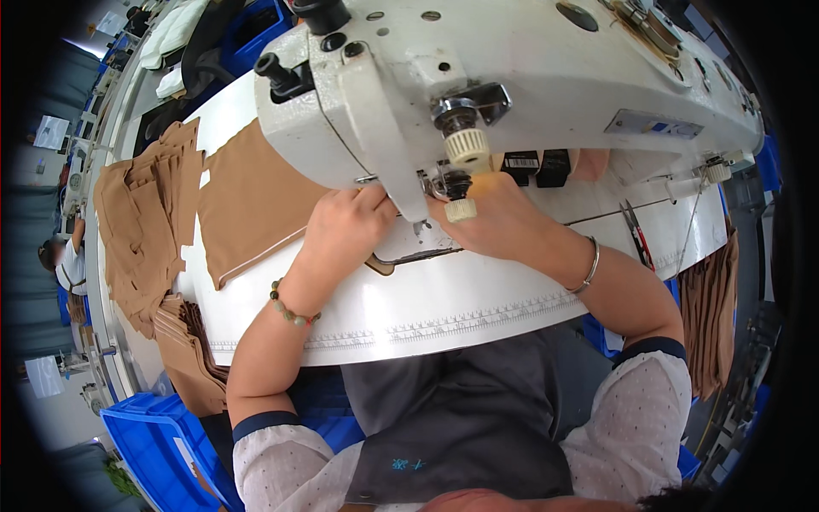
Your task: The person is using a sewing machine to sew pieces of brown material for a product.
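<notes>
Both of my hands are beneath the head of a white sewing machine (529,77), on either side of its needle area. My left hand (345,226) is closed, with its fingers curled and the tips partly hidden by the machine. A brown fabric panel (256,192) with a pale line along its near edge lies flat and runs up against this hand. From the other side, my right hand (495,224) reaches in with bent fingers, largely covered by the cream tension knobs (467,147). What the fingertips pinch is hidden in both hands.
Stacked brown fabric pieces (145,222) cover the table's left side, some drooping over its edge. A slim red-and-black pointed tool (636,235) lies right of my right hand. A printed ruler (478,321) follows the near edge. Blue bins (162,444) stand below left; brown cloth (712,316) hangs at right.
</notes>
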Tool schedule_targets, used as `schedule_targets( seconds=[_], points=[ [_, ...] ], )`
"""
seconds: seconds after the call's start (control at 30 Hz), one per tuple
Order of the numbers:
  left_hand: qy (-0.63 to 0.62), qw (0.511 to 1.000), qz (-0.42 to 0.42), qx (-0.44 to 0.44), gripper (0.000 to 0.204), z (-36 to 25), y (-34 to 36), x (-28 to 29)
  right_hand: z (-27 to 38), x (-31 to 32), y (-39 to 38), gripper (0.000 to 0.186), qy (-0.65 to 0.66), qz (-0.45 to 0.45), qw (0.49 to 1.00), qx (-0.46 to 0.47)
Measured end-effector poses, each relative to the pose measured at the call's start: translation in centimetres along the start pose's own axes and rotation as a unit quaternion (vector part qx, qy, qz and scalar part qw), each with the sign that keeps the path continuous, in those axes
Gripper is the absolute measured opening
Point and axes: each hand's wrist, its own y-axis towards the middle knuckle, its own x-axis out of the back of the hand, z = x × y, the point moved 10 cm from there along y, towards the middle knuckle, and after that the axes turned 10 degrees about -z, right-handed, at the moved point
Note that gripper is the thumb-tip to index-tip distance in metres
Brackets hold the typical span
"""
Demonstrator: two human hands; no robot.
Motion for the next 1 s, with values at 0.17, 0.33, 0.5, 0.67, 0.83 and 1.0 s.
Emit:
schedule_targets(
  seconds=[0.17, 0.33, 0.5, 0.67, 0.83, 1.0],
  points=[
    [0.005, 0.999, 0.031, 0.022, 0.028, 0.3, -0.1, -0.5, -0.1, -0.4, -0.2, 0.005, -0.005, 0.017, 1.0, 0.007],
    [0.006, 0.999, 0.017, 0.027, 0.03, 0.5, -0.4, -0.7, -0.1, -0.5, -0.1, 0.007, -0.011, 0.013, 1.0, -0.008],
    [-0.003, 0.997, 0.009, 0.073, 0.023, 1.3, -0.2, 0.4, 0.0, -1.2, -0.5, 0.01, -0.007, 0.025, 1.0, 0.001],
    [-0.099, 0.941, 0.051, 0.32, 0.013, 7.1, -3.5, 2.9, 0.1, -0.9, -0.3, 0.011, 0.004, 0.029, 1.0, -0.01],
    [-0.123, 0.918, 0.084, 0.368, 0.017, 6.6, -7.0, 3.2, 0.6, -0.4, -0.3, 0.011, 0.019, 0.026, 0.999, -0.012],
    [-0.147, 0.901, -0.071, 0.403, 0.021, 5.9, -7.9, 11.2, 3.5, 0.0, -0.3, 0.036, 0.126, 0.077, 0.985, -0.086]
  ],
)
